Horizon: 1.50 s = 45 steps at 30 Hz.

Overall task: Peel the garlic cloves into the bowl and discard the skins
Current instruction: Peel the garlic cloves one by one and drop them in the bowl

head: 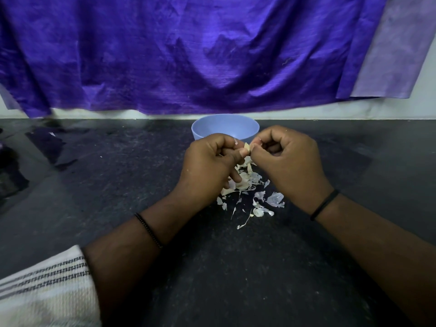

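both hands curl around one garlic clove (247, 147): left hand (212, 161) pinches it steady, right hand (283, 159) nips its skin, above the skins (250, 185), so scraps fall short of the bowl (225, 127).

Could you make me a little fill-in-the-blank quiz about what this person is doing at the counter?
1. Both hands, the left hand and right hand, pinch a garlic clove in front of the ____ bowl.
2. The loose skins lie on the dark ____, beneath the hands.
3. A ____ cloth hangs behind the bowl.

Missing words: blue; counter; purple
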Available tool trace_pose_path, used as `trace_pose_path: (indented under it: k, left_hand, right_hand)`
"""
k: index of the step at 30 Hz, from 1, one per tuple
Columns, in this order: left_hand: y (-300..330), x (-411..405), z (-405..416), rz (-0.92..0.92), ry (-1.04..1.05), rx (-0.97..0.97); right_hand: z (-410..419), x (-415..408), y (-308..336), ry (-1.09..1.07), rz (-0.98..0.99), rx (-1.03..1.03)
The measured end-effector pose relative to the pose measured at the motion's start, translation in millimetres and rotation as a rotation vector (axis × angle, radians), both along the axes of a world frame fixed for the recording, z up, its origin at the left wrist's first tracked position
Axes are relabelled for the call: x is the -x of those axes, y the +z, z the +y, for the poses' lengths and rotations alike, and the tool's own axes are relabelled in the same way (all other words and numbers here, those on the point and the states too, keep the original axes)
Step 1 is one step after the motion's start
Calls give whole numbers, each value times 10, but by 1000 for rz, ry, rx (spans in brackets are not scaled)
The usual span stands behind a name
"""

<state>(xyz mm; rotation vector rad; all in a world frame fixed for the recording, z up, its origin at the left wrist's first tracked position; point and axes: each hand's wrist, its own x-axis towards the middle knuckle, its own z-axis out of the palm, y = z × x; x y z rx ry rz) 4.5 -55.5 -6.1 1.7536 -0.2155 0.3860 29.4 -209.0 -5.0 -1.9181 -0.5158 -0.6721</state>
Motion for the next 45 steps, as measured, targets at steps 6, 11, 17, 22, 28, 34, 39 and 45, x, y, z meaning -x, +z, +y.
trace_pose_path:
  k: [6, 11, 17, 22, 28, 34, 39, 45]
  left_hand:
    - [5, 33, -48, 16, -12, 103]
    - [32, 45, -51, 82, -92, 235]
    - [67, 20, 24, 158, -127, 345]
    - [73, 4, 51, 206, -116, 418]
    - [69, -3, 51, 219, -81, 427]
    - [35, 0, 6, 200, -66, 383]
    - [45, -1, 6, 207, -77, 367]
    - [54, 2, 1, 192, -68, 378]
  right_hand:
    - [-15, -9, -6, -18, -81, 128]
    - [-34, -23, -7, -12, -111, 184]
    - [-24, -8, 0, 83, 34, 17]
    - [-55, -8, 9, 98, 30, 51]
    - [-31, 6, -3, 91, 33, 14]
    - [-22, 35, 10, 36, -15, 60]
    - [-15, 64, 36, 26, -19, 51]
    - [-4, 61, 31, 14, -43, 64]
